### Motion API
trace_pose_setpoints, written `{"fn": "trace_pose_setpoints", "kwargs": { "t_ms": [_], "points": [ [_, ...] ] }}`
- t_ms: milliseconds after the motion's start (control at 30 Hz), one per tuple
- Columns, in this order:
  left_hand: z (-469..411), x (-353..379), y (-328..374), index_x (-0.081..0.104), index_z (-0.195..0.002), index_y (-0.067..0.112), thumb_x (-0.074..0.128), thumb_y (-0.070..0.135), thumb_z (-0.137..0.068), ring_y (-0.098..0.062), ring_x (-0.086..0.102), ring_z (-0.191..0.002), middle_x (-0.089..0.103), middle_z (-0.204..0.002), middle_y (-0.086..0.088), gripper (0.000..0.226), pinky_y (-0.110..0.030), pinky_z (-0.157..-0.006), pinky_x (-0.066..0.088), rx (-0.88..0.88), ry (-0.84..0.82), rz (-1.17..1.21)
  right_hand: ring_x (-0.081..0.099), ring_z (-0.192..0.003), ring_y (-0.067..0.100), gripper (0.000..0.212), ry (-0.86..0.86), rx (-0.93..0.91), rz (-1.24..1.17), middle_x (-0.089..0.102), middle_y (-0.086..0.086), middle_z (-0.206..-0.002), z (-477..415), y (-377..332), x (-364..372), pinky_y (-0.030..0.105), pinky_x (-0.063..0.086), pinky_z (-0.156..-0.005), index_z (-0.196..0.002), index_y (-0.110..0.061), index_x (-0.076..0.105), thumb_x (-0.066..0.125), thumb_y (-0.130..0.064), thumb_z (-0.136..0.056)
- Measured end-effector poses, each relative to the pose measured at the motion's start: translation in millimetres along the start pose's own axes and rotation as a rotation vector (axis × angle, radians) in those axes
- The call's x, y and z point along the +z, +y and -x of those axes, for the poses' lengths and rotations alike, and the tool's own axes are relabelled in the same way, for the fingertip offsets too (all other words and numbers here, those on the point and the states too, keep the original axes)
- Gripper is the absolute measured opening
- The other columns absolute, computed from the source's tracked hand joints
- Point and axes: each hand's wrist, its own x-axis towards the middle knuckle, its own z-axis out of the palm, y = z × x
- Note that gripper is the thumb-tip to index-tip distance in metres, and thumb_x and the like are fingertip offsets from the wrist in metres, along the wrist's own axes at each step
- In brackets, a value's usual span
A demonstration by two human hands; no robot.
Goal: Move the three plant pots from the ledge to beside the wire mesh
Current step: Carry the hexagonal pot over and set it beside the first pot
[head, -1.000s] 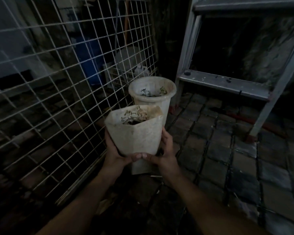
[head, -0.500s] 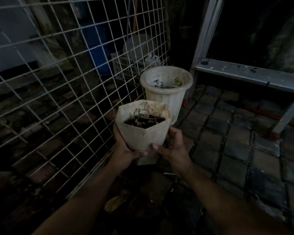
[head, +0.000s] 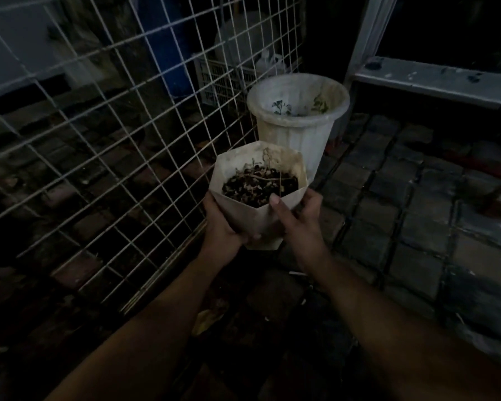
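I hold a white angular plant pot (head: 261, 224) with dark soil and dry stems, low over the ground and close to the wire mesh (head: 122, 134). My left hand (head: 222, 224) cups its left side and my right hand (head: 297, 218) grips its right side, thumb over the rim. Just behind it a taller round white pot (head: 297, 131) with small green sprouts stands on the paving next to the mesh. No third pot is in view.
Dark square paving stones (head: 411, 227) cover the ground to the right. A grey metal ladder (head: 434, 79) stands behind the round pot. Behind the mesh are a blue barrel (head: 168, 53), a white crate (head: 223, 82) and brickwork.
Both hands have lowered the angular pot toward the ground in front of the round pot. My view has tipped down, so its soil shows more.
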Motion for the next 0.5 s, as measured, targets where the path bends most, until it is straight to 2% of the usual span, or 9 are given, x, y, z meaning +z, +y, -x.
{"fn": "trace_pose_setpoints", "kwargs": {
  "t_ms": [100, 167, 200, 267, 367, 433, 500],
  "points": [
    [-6.6, -12.4, 3.3, 0.000, -0.160, 0.018, 0.097, 0.003, -0.057, -0.028, 0.045, -0.148, 0.038, -0.161, -0.007, 0.142, -0.056, -0.116, 0.047, 0.004, -0.069, -0.025, 0.048, -0.121, 0.002, 0.087, 0.038, 0.041, 0.052, 0.039, -0.014, -0.128, -1.6, -4.1, 6.7, 0.033, 0.055, -0.095, -0.115, -0.044, 0.039, 0.082, -0.080, -0.048],
    [-8.3, -17.3, 11.3, -0.003, -0.160, 0.018, 0.093, -0.012, -0.062, -0.029, 0.042, -0.149, 0.040, -0.159, -0.006, 0.141, -0.052, -0.116, 0.047, -0.038, -0.123, -0.016, 0.045, -0.109, -0.003, 0.079, 0.067, 0.074, 0.094, 0.035, -0.020, -0.118, -0.7, -8.7, 9.5, 0.027, 0.052, -0.087, -0.113, -0.044, 0.039, 0.079, -0.075, -0.051],
    [-6.9, -19.2, 17.7, -0.001, -0.159, 0.021, 0.089, -0.018, -0.063, -0.029, 0.042, -0.149, 0.043, -0.155, -0.003, 0.137, -0.045, -0.113, 0.050, -0.080, -0.136, 0.007, 0.047, -0.108, 0.000, 0.077, 0.081, 0.098, 0.089, 0.037, -0.018, -0.117, -0.7, -10.3, 10.0, 0.032, 0.053, -0.088, -0.116, -0.041, 0.040, 0.075, -0.071, -0.054],
    [-5.2, -28.2, 32.4, 0.016, -0.153, 0.030, 0.083, -0.018, -0.063, -0.028, 0.047, -0.143, 0.053, -0.144, 0.004, 0.122, -0.033, -0.097, 0.060, -0.178, -0.147, 0.150, 0.053, -0.117, 0.015, 0.068, 0.099, 0.147, 0.045, 0.044, -0.006, -0.127, 0.1, -13.2, 9.4, 0.049, 0.054, -0.099, -0.124, -0.033, 0.045, 0.074, -0.060, -0.069],
    [-9.0, -52.5, 60.3, 0.043, -0.153, 0.030, 0.064, 0.014, -0.074, -0.033, 0.057, -0.132, 0.059, -0.147, -0.005, 0.083, -0.059, -0.095, 0.058, -0.384, -0.193, 0.523, 0.054, -0.125, 0.022, 0.047, 0.096, 0.158, -0.013, 0.049, 0.004, -0.139, 3.5, -15.9, 7.9, 0.058, 0.050, -0.104, -0.129, -0.028, 0.050, 0.072, -0.040, -0.089],
    [-15.3, -58.0, 78.0, 0.045, -0.153, 0.033, 0.056, 0.020, -0.090, -0.032, 0.060, -0.125, 0.058, -0.146, -0.005, 0.065, -0.058, -0.089, 0.058, -0.395, -0.205, 0.481, 0.057, -0.124, 0.021, 0.041, 0.075, 0.149, -0.053, 0.056, 0.002, -0.137, 6.8, -16.1, 7.9, 0.060, 0.050, -0.104, -0.129, -0.028, 0.052, 0.070, -0.033, -0.093],
    [-19.4, -49.7, 89.1, 0.040, -0.154, 0.037, 0.051, 0.004, -0.099, -0.027, 0.061, -0.117, 0.052, -0.146, -0.005, 0.065, -0.049, -0.082, 0.061, -0.334, -0.138, 0.251, 0.061, -0.119, 0.016, 0.036, 0.045, 0.145, -0.100, 0.063, -0.004, -0.128, 8.0, -17.0, 7.0, 0.060, 0.051, -0.104, -0.128, -0.026, 0.054, 0.068, -0.028, -0.095]
  ]
}}
